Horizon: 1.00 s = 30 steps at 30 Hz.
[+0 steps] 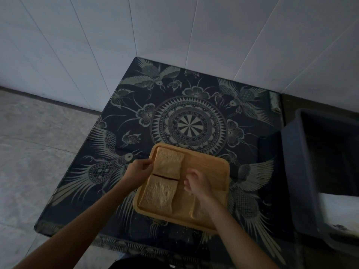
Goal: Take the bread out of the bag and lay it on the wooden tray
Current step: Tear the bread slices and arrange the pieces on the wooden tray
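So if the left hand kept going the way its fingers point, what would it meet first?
Most likely the far bread slice: the left hand sits at the wooden tray's left rim with fingertips aimed rightward at that slice's edge. Whether they already touch is unclear.

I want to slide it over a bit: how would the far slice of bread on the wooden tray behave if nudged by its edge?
The far slice of bread looks thin and porous, so probably light and soft; a nudge may buckle its edge. It lies flat on the wooden tray, so it cannot roll. It nearly meets the near slice, which could shift too.
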Each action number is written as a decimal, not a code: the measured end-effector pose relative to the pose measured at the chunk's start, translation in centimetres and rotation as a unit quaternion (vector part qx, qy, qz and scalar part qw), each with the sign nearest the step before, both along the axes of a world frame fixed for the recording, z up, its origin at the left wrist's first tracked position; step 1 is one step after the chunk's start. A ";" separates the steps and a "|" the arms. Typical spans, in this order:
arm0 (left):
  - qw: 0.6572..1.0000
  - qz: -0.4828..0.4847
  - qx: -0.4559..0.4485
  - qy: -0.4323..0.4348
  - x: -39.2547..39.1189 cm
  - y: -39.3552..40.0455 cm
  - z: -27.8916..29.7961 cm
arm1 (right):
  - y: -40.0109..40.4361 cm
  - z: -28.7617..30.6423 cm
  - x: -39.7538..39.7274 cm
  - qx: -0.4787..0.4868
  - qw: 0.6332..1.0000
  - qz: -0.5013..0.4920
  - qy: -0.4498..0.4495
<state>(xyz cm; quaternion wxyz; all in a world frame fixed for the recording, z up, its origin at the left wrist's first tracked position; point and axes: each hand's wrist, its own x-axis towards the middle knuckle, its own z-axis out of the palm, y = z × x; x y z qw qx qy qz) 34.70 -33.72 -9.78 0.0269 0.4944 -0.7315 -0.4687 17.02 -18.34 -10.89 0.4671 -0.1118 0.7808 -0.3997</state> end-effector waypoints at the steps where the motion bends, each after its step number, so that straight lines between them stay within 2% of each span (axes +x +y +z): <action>1: 1.000 0.000 -0.015 -0.002 -0.5 0.3 0.4 | 0.4 0.2 -0.6 -0.005 1.000 0.001 0.004; 9: 0.998 -0.054 -0.005 0.031 -5.2 5.7 1.8 | 6.7 1.5 -6.3 -0.012 0.998 -0.046 0.034; 12: 0.996 -0.083 0.003 0.017 -6.6 8.5 0.9 | 9.9 1.1 -7.1 0.012 0.995 -0.057 0.085; 15: 0.996 -0.068 0.051 0.003 -7.3 10.9 -0.3 | 12.2 0.4 -6.8 0.059 0.991 -0.063 0.106; 20: 0.995 -0.071 0.069 -0.022 -7.8 13.6 -2.0 | 13.6 -0.4 -5.4 0.092 0.994 -0.037 0.035; 25: 0.991 -0.027 0.126 0.019 -7.8 15.2 -2.4 | 14.2 -0.6 -4.9 0.068 0.997 -0.013 0.022; 30: 0.989 -0.012 0.145 0.007 -7.0 15.8 -2.4 | 14.6 -0.7 -4.6 0.071 0.997 -0.029 0.003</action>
